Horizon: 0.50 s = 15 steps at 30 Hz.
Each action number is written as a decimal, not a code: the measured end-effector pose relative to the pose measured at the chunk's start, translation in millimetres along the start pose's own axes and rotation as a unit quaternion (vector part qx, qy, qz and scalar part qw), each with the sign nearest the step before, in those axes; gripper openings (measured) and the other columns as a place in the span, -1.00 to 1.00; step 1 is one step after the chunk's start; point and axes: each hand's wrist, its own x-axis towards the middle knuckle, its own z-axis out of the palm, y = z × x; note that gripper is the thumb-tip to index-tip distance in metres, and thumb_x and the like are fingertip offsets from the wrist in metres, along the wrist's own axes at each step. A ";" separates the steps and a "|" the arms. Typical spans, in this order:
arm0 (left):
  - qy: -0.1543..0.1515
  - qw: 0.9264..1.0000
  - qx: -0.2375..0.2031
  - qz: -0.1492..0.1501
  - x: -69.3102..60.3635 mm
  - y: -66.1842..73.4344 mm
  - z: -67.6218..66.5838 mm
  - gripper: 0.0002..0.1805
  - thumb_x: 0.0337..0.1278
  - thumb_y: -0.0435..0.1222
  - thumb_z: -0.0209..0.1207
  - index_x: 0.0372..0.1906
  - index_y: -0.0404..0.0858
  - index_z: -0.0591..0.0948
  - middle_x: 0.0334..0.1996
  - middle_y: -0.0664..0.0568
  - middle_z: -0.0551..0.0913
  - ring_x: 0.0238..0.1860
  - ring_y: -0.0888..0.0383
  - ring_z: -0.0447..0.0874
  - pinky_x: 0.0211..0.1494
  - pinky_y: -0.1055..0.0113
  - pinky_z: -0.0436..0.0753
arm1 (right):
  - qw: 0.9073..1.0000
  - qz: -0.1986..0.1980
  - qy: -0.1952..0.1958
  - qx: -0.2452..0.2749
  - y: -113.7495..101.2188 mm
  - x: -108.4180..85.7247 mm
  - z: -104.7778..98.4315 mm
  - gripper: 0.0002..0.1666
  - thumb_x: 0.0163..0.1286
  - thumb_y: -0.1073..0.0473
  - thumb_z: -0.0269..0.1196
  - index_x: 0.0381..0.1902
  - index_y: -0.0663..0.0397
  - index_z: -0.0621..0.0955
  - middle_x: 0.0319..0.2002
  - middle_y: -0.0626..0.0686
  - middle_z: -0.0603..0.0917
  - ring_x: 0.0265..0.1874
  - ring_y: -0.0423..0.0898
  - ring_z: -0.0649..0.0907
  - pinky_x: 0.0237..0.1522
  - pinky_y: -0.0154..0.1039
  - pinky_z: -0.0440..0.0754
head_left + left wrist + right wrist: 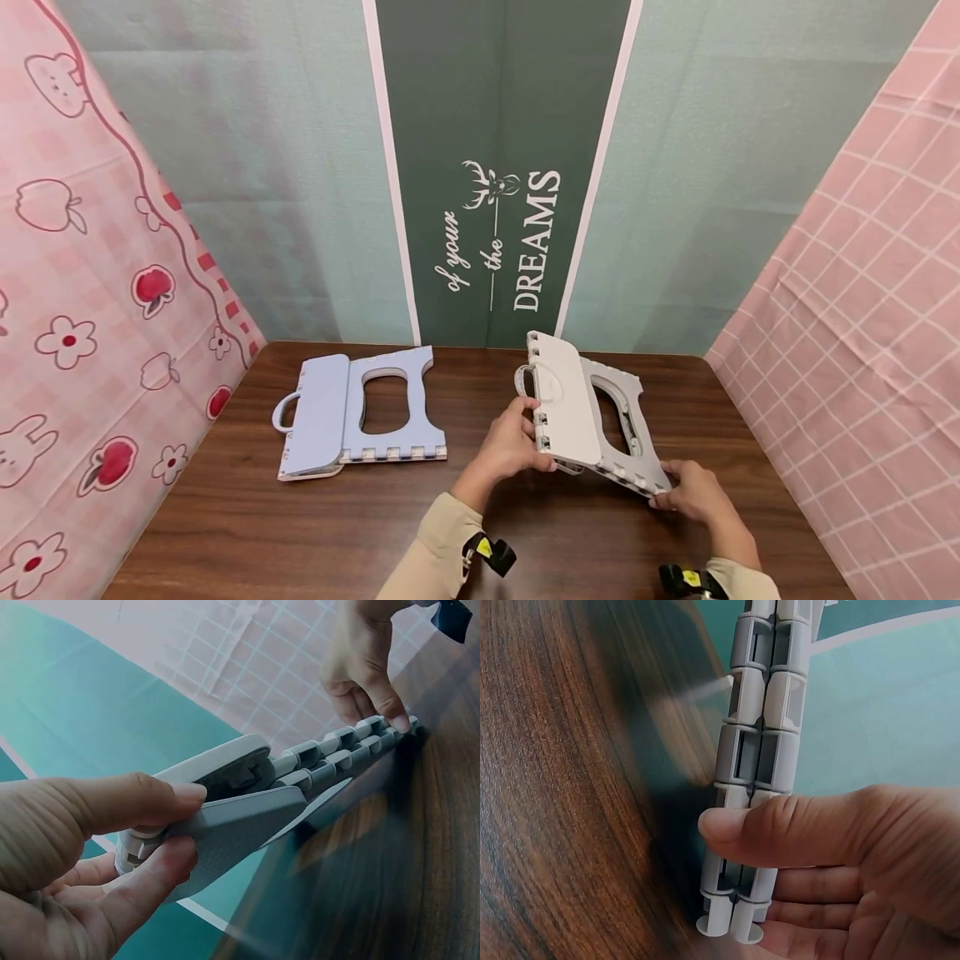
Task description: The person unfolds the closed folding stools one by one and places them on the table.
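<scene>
Left grip [512, 442] on white stool [573, 417]

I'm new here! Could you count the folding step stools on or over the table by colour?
Pale blue folding step stool: 1
White-and-grey folding step stool: 1
Total: 2

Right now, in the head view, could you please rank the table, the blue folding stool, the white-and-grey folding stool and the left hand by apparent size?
1. Table
2. Blue folding stool and white-and-grey folding stool, too alike to rank
3. Left hand
</scene>
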 end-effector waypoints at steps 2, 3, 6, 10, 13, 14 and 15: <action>-0.009 1.000 -0.022 0.002 0.2 1.4 -1.0 -0.08 -0.63 -0.68 0.44 0.11 -0.31 0.34 -0.50 0.00 0.52 -0.60 0.19 0.57 -0.52 0.36 0.56 | 1.000 -0.004 0.000 0.002 -0.5 0.2 0.3 -0.23 -0.27 0.12 0.53 -0.06 0.43 0.58 -0.25 0.25 0.64 -0.31 0.11 0.55 -0.24 0.04 0.47; -0.015 0.999 -0.032 0.003 0.3 2.1 -1.4 -0.08 -0.62 -0.69 0.42 0.12 -0.32 0.33 -0.48 -0.01 0.52 -0.60 0.18 0.58 -0.52 0.35 0.57 | 1.000 -0.006 0.001 0.004 -0.7 0.2 0.6 -0.23 -0.28 0.12 0.53 -0.07 0.42 0.58 -0.25 0.24 0.64 -0.31 0.11 0.55 -0.24 0.03 0.47; -0.018 0.999 -0.040 0.011 -0.1 4.8 -3.4 -0.07 -0.59 -0.71 0.40 0.16 -0.33 0.33 -0.46 -0.01 0.52 -0.58 0.18 0.59 -0.51 0.35 0.58 | 1.000 -0.010 0.002 0.006 -1.3 0.2 2.1 -0.23 -0.28 0.11 0.53 -0.07 0.42 0.58 -0.23 0.26 0.64 -0.29 0.12 0.56 -0.22 0.04 0.47; -0.010 0.999 -0.028 0.027 -1.3 9.4 -5.7 -0.06 -0.58 -0.68 0.42 0.20 -0.32 0.35 -0.46 0.01 0.53 -0.57 0.21 0.59 -0.50 0.36 0.58 | 1.000 -0.013 0.003 0.006 -3.1 0.8 4.3 -0.24 -0.27 0.11 0.53 -0.09 0.44 0.58 -0.20 0.31 0.63 -0.27 0.15 0.56 -0.20 0.06 0.47; -0.004 0.999 -0.022 0.032 -2.3 13.4 -6.7 -0.05 -0.57 -0.66 0.43 0.21 -0.31 0.35 -0.46 0.03 0.54 -0.56 0.23 0.58 -0.49 0.38 0.56 | 1.000 -0.017 0.004 0.006 -5.8 2.1 4.8 -0.24 -0.28 0.12 0.53 -0.09 0.44 0.58 -0.23 0.28 0.63 -0.29 0.13 0.56 -0.22 0.04 0.47; -0.001 0.999 -0.020 0.033 -2.7 14.9 -7.0 -0.05 -0.57 -0.66 0.43 0.21 -0.31 0.36 -0.46 0.04 0.53 -0.56 0.23 0.58 -0.49 0.38 0.56 | 1.000 -0.018 0.005 0.007 -6.8 2.5 4.8 -0.24 -0.29 0.13 0.53 -0.10 0.44 0.58 -0.24 0.27 0.64 -0.30 0.11 0.56 -0.23 0.02 0.47; 0.002 0.999 -0.018 0.034 -3.2 16.6 -7.2 -0.05 -0.58 -0.65 0.43 0.21 -0.30 0.36 -0.46 0.04 0.53 -0.56 0.24 0.57 -0.49 0.39 0.56 | 1.000 -0.019 0.006 0.008 -7.7 2.8 4.8 -0.25 -0.29 0.13 0.53 -0.10 0.43 0.58 -0.25 0.25 0.64 -0.31 0.10 0.55 -0.24 0.01 0.47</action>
